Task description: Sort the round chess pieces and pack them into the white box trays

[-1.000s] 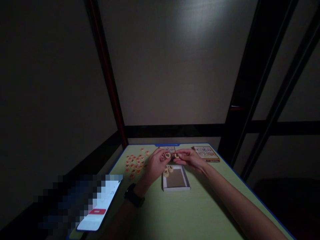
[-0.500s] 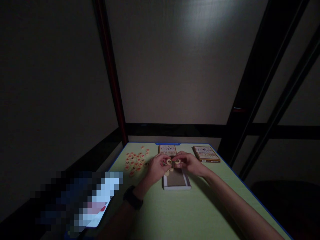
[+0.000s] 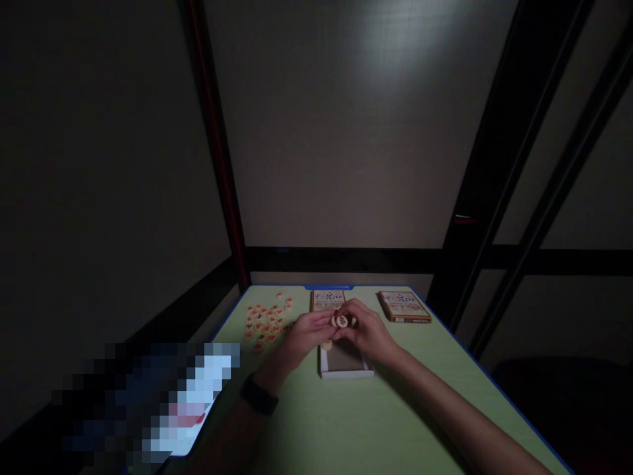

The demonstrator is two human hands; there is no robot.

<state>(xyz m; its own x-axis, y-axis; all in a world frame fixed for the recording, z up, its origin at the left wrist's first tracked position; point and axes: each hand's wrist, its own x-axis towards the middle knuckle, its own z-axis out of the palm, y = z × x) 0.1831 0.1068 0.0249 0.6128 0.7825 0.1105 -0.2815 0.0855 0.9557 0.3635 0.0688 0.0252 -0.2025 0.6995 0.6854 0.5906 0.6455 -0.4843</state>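
Above the box tray, my two hands meet around a small stack of round Chinese chess pieces (image 3: 342,322) with dark characters. My right hand (image 3: 366,330) pinches the stack from the right, fingers over it and thumb below. My left hand (image 3: 305,335), with a dark watch on the wrist, closes on the stack from the left with fairly straight fingers and thumb; its exact grip is partly hidden. Beneath the hands lies the shallow open box tray (image 3: 346,373) with white edges and a brown bottom. A loose pale piece (image 3: 326,345) sits at its left side.
Several red- and black-marked chess pieces (image 3: 267,323) lie spread on the left of the green table (image 3: 346,422). A printed box lid (image 3: 327,300) lies behind my hands, and a printed box (image 3: 404,307) at the back right. A blurred bright screen (image 3: 198,402) is at lower left.
My hands have come together: the piece in my right hand has moved left against the one at my left hand. My left fingers have straightened. The view has shifted slightly.
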